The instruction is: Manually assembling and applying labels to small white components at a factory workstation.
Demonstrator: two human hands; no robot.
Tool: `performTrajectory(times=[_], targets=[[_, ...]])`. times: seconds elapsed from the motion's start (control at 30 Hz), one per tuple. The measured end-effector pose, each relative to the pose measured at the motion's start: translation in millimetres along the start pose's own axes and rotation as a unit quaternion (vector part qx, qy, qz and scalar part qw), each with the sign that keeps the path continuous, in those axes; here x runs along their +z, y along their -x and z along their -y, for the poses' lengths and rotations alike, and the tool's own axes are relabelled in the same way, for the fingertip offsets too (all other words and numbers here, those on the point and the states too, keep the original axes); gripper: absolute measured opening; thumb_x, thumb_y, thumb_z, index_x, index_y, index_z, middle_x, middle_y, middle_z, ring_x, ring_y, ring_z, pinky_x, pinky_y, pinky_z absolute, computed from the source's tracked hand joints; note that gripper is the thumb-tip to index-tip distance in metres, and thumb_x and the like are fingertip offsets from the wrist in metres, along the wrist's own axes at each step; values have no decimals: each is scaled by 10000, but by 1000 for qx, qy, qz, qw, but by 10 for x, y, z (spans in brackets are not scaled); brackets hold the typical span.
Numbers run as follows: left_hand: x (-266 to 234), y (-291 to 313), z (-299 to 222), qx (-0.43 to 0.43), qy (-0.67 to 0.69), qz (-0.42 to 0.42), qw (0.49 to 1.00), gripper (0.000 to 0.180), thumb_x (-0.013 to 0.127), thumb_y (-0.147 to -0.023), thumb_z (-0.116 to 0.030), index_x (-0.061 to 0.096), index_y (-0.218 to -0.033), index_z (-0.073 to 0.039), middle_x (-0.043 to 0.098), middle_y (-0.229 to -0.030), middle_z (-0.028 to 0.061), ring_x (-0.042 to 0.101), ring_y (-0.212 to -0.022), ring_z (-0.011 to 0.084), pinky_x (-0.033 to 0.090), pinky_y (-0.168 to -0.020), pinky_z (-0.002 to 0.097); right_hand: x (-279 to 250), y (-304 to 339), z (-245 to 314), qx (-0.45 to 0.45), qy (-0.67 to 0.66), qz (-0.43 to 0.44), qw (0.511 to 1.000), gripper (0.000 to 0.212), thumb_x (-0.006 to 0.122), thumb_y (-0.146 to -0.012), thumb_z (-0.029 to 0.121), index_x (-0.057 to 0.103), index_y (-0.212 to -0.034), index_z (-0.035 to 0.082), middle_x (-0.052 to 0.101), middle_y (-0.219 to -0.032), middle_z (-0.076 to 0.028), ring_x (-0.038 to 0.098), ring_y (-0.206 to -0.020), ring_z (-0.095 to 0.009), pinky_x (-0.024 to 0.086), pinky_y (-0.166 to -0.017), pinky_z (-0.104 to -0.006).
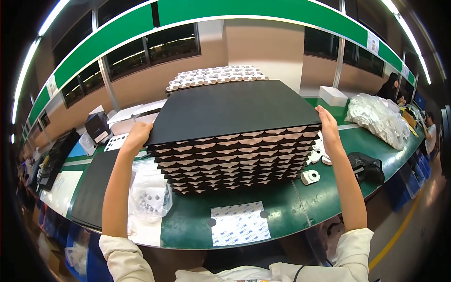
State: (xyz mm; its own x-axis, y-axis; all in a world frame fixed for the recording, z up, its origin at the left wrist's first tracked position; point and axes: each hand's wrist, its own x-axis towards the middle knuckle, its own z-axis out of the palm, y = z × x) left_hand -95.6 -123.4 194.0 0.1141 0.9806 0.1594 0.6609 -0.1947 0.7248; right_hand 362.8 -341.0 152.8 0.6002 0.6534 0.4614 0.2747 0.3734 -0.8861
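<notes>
A wide flat black board [235,107] lies across the top of a tall stack of black trays [237,162]. Pale pieces show in wavy gaps between the layers of the stack. My left hand [139,135] grips the board's left edge near its front corner. On the opposite side, my right hand [329,126] is closed on the right edge, its fingertips at the upper rim. In front of the stack lies a white sheet with a blue printed pattern [239,228], with dark round discs at its sides. White plastic parts [310,177] sit beside the stack's right side.
Behind the board are rows of white parts [216,76]. A clear bag of small grey pieces [150,197] and a black panel [96,188] lie at left. At right are a black bag [366,168], a large plastic bag of white items [378,120] and a white box [333,96]. Other people sit farther right.
</notes>
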Motion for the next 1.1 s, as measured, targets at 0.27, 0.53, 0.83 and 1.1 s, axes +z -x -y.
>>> performTrajectory(times=[0.27,0.53,0.83,1.1], targets=[[-18,2,50,-45,49,-5,998,385,450,-862,-376,591,-976,-37,564,-899,96,501,-807,196,412,-634,368,-6,-21,-16,2,-8,13,1000,573,435,-928,385,365,-1297,-48,388,-1344,-141,315,-1273,-211,198,-1059,-313],[-378,146,1000,-74,602,-17,795,274,474,-889,-301,570,-950,-52,381,-551,-62,282,-356,52,215,-302,172,-841,235,-714,29,149,-19,988,390,510,-900,299,519,-1177,24,601,-1037,-76,555,-840,-150,434,-773,-269],[809,1621,1028,-284,767,203,539,156,458,-665,-22,453,-820,-15,418,-777,95,369,-541,141,285,-362,217,-476,1521,-1169,-17,410,114,905,333,599,-807,189,544,-1069,-10,562,-961,-176,568,-837,-285,456,-735,-352],[1723,1521,597,-361,685,332,539,284,402,-741,140,399,-984,-7,430,-959,163,407,-645,167,309,-380,194,-348,1862,-693,-85,574,141,802,357,730,-683,287,502,-636,16,499,-709,-116,504,-691,-298,419,-601,-386]])
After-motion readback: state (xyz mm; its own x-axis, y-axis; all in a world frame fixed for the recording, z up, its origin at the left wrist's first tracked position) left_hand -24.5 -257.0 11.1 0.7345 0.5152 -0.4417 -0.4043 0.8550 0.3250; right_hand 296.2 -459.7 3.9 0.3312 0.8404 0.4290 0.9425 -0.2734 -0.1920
